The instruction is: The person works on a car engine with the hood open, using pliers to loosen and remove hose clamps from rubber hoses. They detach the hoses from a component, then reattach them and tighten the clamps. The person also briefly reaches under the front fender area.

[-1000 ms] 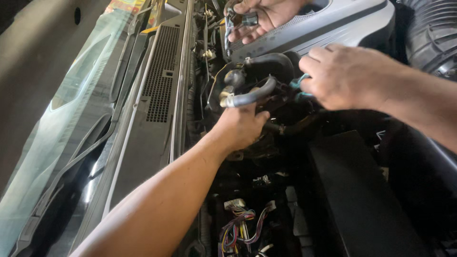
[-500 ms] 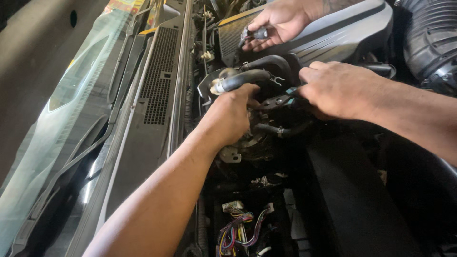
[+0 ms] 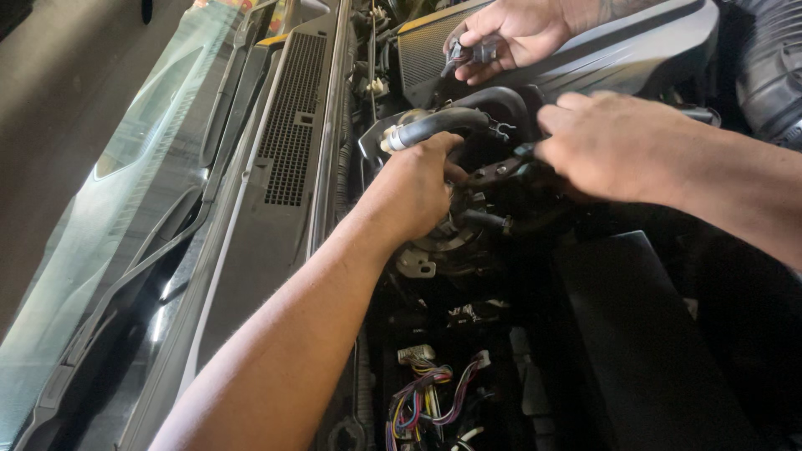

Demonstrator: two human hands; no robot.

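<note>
I look down into a car's engine bay. My left hand (image 3: 413, 185) reaches in from the lower left and grips a black rubber hose (image 3: 434, 125) near its metal-tipped end. My right hand (image 3: 614, 146) comes in from the right, closed on the handles of pliers (image 3: 501, 169) whose jaws point toward the hose. A spring clamp (image 3: 499, 129) sits on the hose beside the pliers. At the top, another person's hand (image 3: 510, 33) holds a small dark connector (image 3: 458, 52) over a black plastic engine cover (image 3: 635, 46).
The windshield (image 3: 92, 225) and black cowl grille (image 3: 292, 117) run along the left. A bundle of coloured wires (image 3: 430, 401) lies at the bottom. A ribbed air intake duct (image 3: 773, 67) is at the top right, and a flat black cover (image 3: 635, 334) sits at the lower right.
My left hand has moved up along the hose and closed around it. The view has shifted down, so the other person's hand shows more fully. My right hand keeps the pliers.
</note>
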